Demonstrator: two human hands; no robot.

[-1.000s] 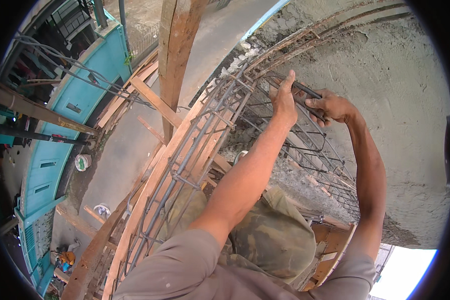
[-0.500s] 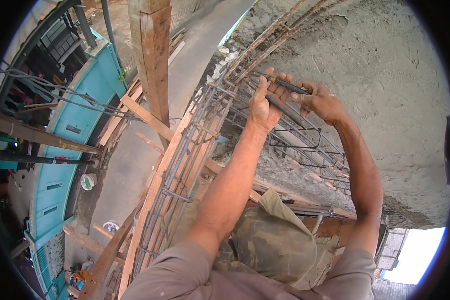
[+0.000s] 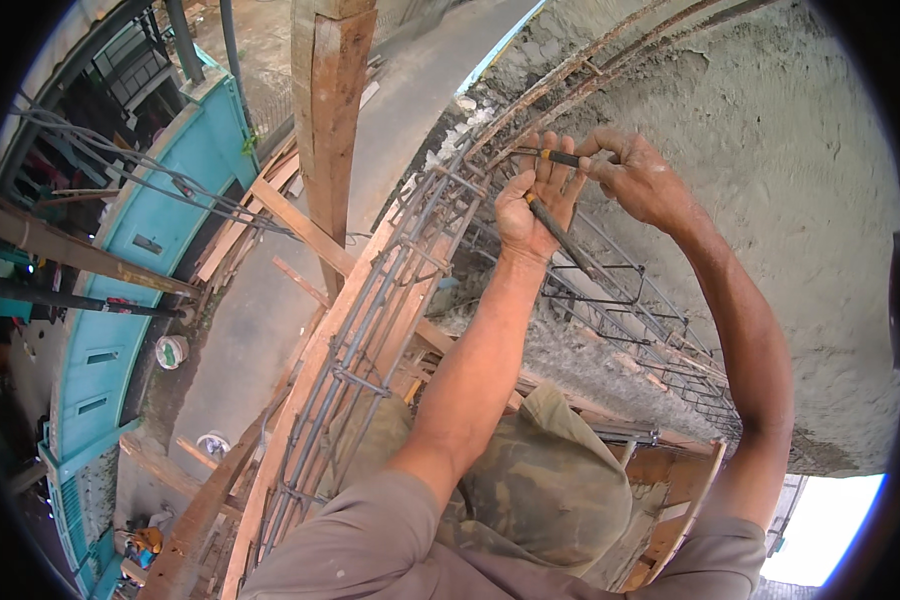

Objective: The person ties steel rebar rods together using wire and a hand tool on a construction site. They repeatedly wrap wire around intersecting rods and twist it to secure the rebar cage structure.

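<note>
Long-handled pincers [image 3: 566,238] with black handles and yellow bands stand spread between my hands, at the corner of a steel rebar cage [image 3: 395,265]. One handle lies across the palm of my left hand [image 3: 538,215], under the bent thumb; its other fingers are fairly straight and point up. The fingertips of my right hand [image 3: 635,178] are closed on the end of the other handle. The pincers' jaws are hard to make out among the bars beyond my left fingers. Rusty rods [image 3: 580,75] run from this corner toward the upper right.
A second rebar cage [image 3: 660,335] runs toward the lower right below a rough cement wall [image 3: 800,200]. An upright timber post [image 3: 330,150] and crossing boards [image 3: 295,225] stand left. Far below lie a paved lane [image 3: 240,350], a white bucket [image 3: 171,351] and a turquoise wall [image 3: 105,345].
The pincers' handles have spread farther apart. My right hand has risen slightly with its handle, and my left fingers look straighter. The whole view has shifted a little.
</note>
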